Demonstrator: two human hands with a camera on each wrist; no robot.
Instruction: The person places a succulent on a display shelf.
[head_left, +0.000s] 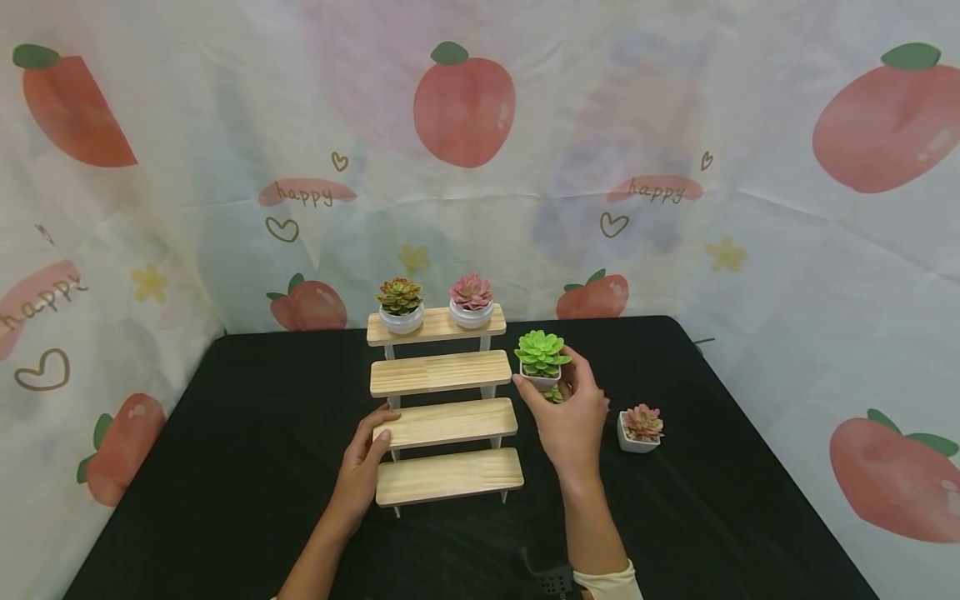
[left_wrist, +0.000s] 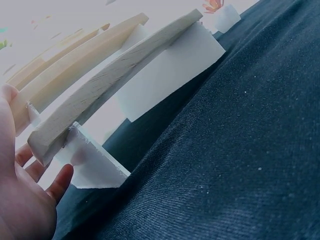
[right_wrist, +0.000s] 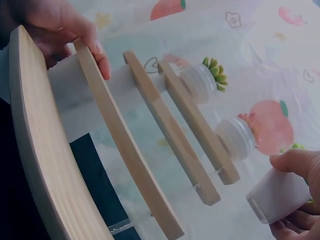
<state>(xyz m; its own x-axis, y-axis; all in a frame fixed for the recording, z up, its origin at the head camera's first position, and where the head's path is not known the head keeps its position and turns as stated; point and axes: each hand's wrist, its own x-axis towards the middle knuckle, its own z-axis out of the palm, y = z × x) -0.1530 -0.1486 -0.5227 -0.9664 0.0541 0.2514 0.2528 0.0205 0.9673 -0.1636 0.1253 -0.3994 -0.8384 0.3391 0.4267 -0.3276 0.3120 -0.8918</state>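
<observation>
A stepped wooden display stand (head_left: 450,477) has several light planks on white supports. My left hand (head_left: 362,467) grips it at the left end of the second plank from the bottom; in the left wrist view its fingers (left_wrist: 61,184) lie around the side support. To the right of the stand, my right hand (head_left: 573,421) holds a bright green artificial succulent (head_left: 540,352) by its white square pot (right_wrist: 279,195). The pot is raised beside the second plank from the top. On the top plank stand a yellow-green succulent (head_left: 400,297) and a pink succulent (head_left: 472,293), both in round white pots.
A reddish-pink succulent (head_left: 642,423) in a square white pot stands on the black cloth (head_left: 697,500) at the right. Another green succulent (head_left: 553,395) is partly hidden behind my right hand. A fruit-printed curtain (head_left: 465,225) hangs behind and at both sides.
</observation>
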